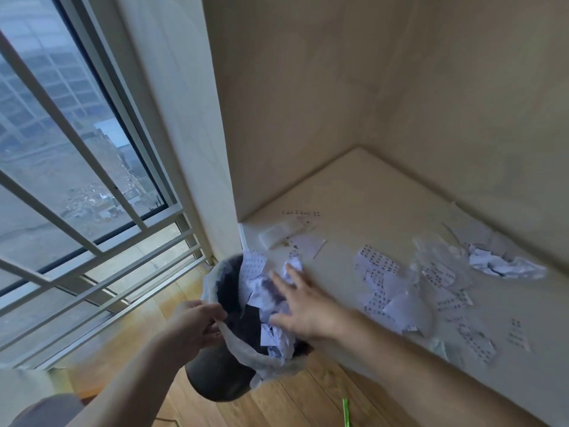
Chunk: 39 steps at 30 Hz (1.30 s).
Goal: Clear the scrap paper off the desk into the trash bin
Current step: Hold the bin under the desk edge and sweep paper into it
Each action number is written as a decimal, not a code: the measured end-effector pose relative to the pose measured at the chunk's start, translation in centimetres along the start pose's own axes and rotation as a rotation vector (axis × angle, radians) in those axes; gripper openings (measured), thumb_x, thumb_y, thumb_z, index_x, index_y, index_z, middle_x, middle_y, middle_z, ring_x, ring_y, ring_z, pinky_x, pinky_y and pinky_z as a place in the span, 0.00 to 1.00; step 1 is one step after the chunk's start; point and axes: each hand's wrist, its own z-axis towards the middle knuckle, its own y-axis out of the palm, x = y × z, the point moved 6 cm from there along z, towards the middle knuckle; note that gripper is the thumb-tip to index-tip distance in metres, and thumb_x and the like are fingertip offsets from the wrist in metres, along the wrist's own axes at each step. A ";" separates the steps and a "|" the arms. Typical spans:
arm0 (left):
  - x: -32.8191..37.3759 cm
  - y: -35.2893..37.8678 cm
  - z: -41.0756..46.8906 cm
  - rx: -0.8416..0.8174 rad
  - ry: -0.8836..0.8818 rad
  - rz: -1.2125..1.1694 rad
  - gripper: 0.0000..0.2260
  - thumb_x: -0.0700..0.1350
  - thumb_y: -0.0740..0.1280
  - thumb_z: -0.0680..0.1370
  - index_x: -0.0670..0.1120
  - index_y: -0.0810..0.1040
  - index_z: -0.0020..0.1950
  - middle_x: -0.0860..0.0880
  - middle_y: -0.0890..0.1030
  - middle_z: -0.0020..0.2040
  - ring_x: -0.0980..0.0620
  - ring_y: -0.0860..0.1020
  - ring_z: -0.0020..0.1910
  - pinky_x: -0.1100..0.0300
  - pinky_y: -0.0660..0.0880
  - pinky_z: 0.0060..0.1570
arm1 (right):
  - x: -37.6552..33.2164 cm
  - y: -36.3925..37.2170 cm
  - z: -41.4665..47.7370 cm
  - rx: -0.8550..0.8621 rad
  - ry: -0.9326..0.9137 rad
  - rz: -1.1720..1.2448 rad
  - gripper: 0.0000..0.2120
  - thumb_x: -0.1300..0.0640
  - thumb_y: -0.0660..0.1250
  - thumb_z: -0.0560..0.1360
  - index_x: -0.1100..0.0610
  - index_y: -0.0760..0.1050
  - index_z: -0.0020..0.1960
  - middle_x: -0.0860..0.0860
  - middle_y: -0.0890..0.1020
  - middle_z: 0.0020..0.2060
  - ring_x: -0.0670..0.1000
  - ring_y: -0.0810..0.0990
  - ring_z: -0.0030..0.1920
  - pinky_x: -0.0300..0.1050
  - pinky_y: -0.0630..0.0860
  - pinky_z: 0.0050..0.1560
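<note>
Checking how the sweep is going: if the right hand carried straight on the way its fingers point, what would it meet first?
Probably the torn white printed paper scraps heaped at the desk's edge over the dark, plastic-lined trash bin; the right hand points up-left at them. Motion blur leaves it unclear whether the fingertips already touch.

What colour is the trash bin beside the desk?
Dark grey, lined with a white plastic bag; the trash bin shows in the head view.

A tall window (61, 155) with pale metal bars (101, 260) fills the left side, letting in grey daylight over buildings far below. Light wood panel walls (354, 87) enclose the corner alcove. Wooden plank floor (292, 405) runs underneath.
</note>
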 end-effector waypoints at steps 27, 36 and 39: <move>1.9 -2.3 1.4 -0.038 0.036 0.008 0.10 0.32 0.67 0.73 0.30 0.76 0.53 0.34 0.76 0.44 0.39 0.78 0.39 0.51 0.80 0.35 | -3.6 1.3 5.0 0.049 -0.240 -0.176 0.25 0.44 0.52 0.80 0.40 0.54 0.76 0.45 0.43 0.79 0.53 0.36 0.77 0.64 0.37 0.73; -1.6 0.9 1.7 -0.062 -0.030 0.020 0.07 0.29 0.68 0.67 0.36 0.75 0.42 0.40 0.72 0.33 0.46 0.73 0.26 0.53 0.76 0.35 | 15.8 -9.3 -3.0 0.464 0.460 0.149 0.36 0.36 0.60 0.75 0.41 0.49 0.77 0.46 0.42 0.79 0.57 0.42 0.78 0.67 0.48 0.73; -3.2 2.5 1.3 -0.085 -0.061 0.039 0.06 0.29 0.67 0.66 0.36 0.74 0.40 0.42 0.72 0.28 0.47 0.71 0.24 0.47 0.76 0.40 | 23.4 -8.2 -5.6 0.368 0.698 0.207 0.43 0.26 0.57 0.68 0.39 0.45 0.76 0.47 0.41 0.79 0.60 0.41 0.78 0.69 0.48 0.72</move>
